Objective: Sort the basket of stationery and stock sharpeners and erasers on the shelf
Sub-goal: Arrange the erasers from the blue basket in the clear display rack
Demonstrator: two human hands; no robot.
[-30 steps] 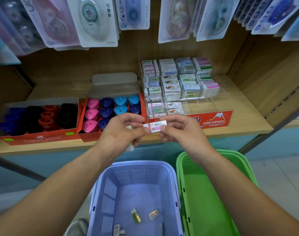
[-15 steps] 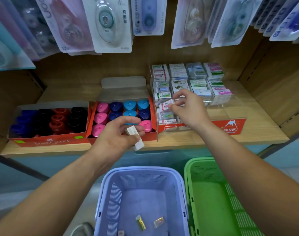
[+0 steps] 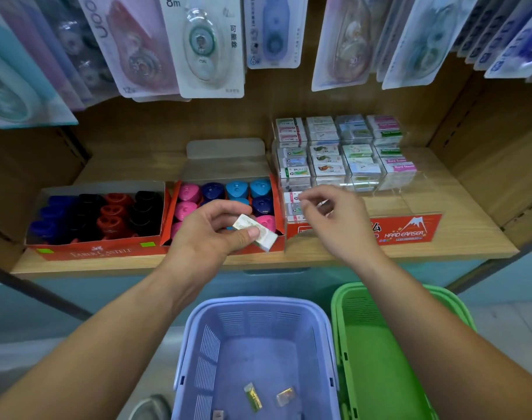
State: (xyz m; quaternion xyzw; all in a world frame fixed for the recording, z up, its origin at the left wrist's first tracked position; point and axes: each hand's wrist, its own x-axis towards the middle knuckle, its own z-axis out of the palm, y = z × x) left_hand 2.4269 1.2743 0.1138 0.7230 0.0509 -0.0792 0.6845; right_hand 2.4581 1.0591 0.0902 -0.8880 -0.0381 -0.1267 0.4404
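Note:
My left hand (image 3: 216,234) grips a white wrapped eraser (image 3: 258,234) in front of the red box of pink and blue sharpeners (image 3: 228,189). To its right, my right hand (image 3: 334,216) hovers with loosely curled fingers and nothing in it. Its fingertips are just beside the front-left stack of erasers (image 3: 292,204) in the clear eraser display (image 3: 410,231). Below, the purple basket (image 3: 258,307) holds a few small wrapped erasers (image 3: 253,396) on its floor.
A Faber-Castell box (image 3: 98,253) of dark blue, black and red sharpeners sits at the shelf's left. A green basket (image 3: 349,295) stands right of the purple one. Carded correction tapes (image 3: 204,47) hang above the wooden shelf (image 3: 470,237).
My right hand carried the pink-labelled eraser to the display's front-left stack, let it go and drew back slightly. My left hand still holds its white eraser.

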